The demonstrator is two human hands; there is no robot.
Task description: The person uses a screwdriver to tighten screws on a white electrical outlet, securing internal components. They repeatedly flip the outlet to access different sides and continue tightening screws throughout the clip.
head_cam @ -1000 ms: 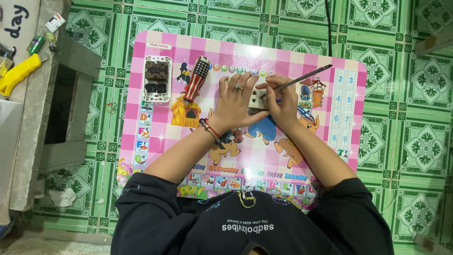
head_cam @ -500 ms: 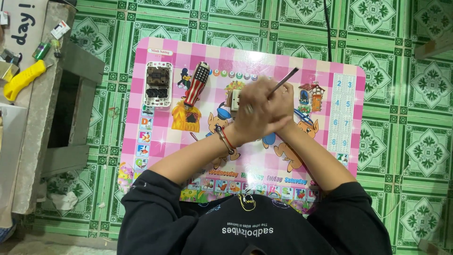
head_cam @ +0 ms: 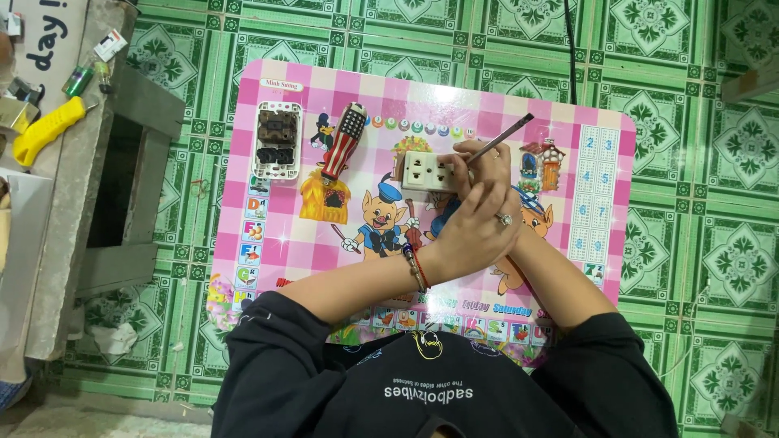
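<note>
Head view, left to right: a dismantled socket base (head_cam: 277,139) and a striped-handled screwdriver (head_cam: 344,139) lie unmoved on the pink picture-printed counter (head_cam: 604,134), well apart from the hands. The white socket faceplate (head_cam: 428,171), half a second ago hidden under both hands, now shows bare just left of them. The left hand (head_cam: 479,227), grip loosely curled and holding nothing visible, has drawn back over the right hand (head_cam: 485,162), whose narrow grip pinches a thin dark tool (head_cam: 505,136) beside the faceplate's right end.

Socket plate (head_cam: 428,171) right of screwdriver (head_cam: 344,142)
</note>
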